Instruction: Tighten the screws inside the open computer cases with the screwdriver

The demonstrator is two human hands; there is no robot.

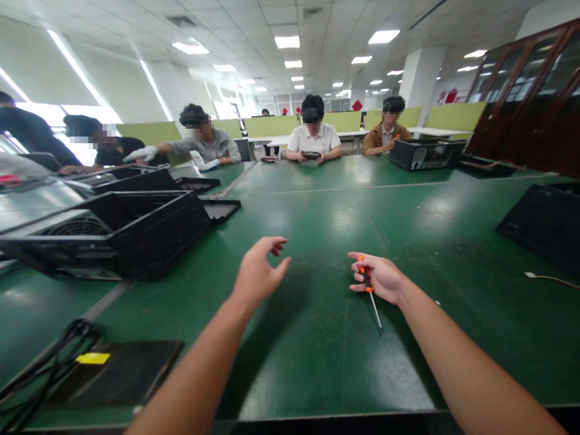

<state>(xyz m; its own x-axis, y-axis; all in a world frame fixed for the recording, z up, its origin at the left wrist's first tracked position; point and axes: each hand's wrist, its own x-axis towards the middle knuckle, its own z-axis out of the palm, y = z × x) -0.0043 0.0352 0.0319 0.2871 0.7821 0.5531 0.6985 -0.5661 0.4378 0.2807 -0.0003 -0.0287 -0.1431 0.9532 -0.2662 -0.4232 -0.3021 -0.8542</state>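
Observation:
My right hand point(378, 278) holds a screwdriver point(367, 279) with an orange and black handle over the green table point(317, 338). Its metal shaft points down toward me, and the index finger is stretched out to the left. Across from it, my left hand point(261, 269) hovers above the table with thumb and fingers apart and nothing between them. Neither hand touches a computer part.
An opened black computer case point(149, 235) lies on the left, with a flat black panel point(131, 368) and black cables point(54, 362) nearer me. Another black case point(548, 223) stands at the right, near a thin wire point(553, 278). Several people sit around the far side.

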